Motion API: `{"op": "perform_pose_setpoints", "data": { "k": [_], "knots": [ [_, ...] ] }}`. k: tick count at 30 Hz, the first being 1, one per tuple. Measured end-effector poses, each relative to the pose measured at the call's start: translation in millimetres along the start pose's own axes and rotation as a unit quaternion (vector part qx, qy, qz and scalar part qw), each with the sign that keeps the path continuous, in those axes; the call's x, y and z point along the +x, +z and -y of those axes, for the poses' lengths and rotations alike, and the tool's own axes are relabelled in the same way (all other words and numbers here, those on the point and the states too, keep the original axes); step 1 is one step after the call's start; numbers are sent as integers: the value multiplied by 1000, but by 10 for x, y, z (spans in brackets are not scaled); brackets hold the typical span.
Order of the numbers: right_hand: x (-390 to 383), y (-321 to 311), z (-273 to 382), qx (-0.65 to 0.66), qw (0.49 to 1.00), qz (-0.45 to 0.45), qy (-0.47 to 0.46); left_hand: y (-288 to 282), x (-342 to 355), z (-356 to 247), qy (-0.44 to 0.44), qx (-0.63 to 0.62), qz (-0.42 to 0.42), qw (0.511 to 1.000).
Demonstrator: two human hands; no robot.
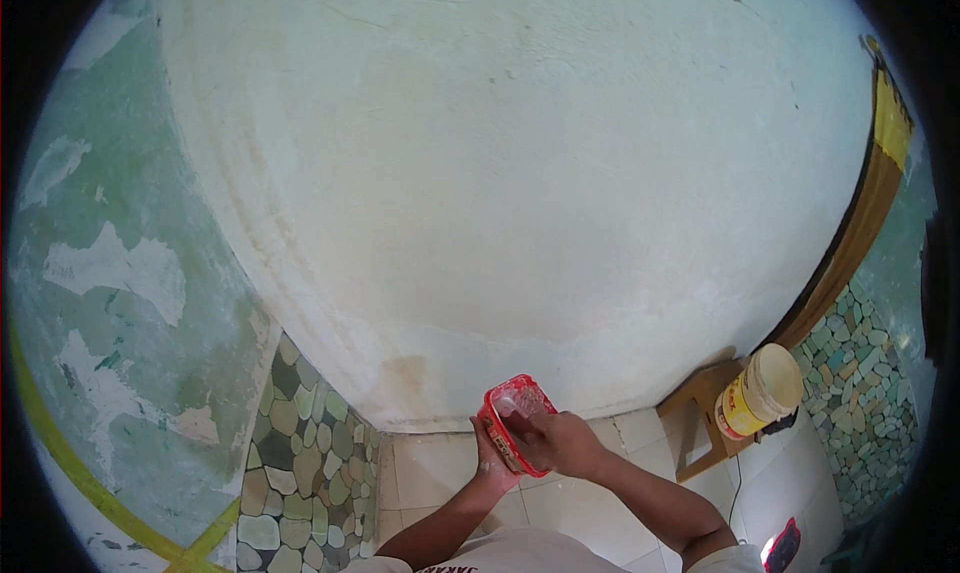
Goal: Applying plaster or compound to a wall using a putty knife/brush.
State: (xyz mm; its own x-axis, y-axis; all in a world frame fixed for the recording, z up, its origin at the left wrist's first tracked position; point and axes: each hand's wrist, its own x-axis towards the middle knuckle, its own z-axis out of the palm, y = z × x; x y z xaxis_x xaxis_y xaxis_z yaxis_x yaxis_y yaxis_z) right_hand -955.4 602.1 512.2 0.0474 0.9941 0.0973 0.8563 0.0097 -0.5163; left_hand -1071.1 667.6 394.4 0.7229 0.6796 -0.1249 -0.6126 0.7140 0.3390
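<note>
A small rectangular red plastic tub (pixel 512 396) with whitish material inside is in front of me, low before the pale wall. My left hand (pixel 488 458) is closed on the tub's left side and underside, with white smudges on the skin. My right hand (pixel 568 443) reaches over the tub's right side, its fingers curled down inside. I cannot make out what, if anything, those fingers hold, as they are partly hidden.
A white-and-yellow bucket (pixel 760 388) stands on a wooden stool (pixel 690 413) at right, with a dark cord below. A white wall (pixel 520 193) faces me, beside patchy green walls (pixel 120 353), pebble tiling (pixel 295 443), a brown frame (pixel 855 243) and tiled floor (pixel 430 468). A small light glows lower right.
</note>
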Motion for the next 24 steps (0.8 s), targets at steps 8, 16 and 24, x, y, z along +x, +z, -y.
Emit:
{"op": "perform_pose_setpoints", "data": {
  "k": [8,16,24],
  "knots": [
    [448,224,172,152,988,0,-30,-343,117,-564,0,-33,60,998],
    [829,391,540,-86,993,-78,-3,-307,137,-944,6,-46,73,996],
    [976,698,766,-79,996,-27,-39,-332,133,-1229,-7,-36,-4,999]
  ]
}}
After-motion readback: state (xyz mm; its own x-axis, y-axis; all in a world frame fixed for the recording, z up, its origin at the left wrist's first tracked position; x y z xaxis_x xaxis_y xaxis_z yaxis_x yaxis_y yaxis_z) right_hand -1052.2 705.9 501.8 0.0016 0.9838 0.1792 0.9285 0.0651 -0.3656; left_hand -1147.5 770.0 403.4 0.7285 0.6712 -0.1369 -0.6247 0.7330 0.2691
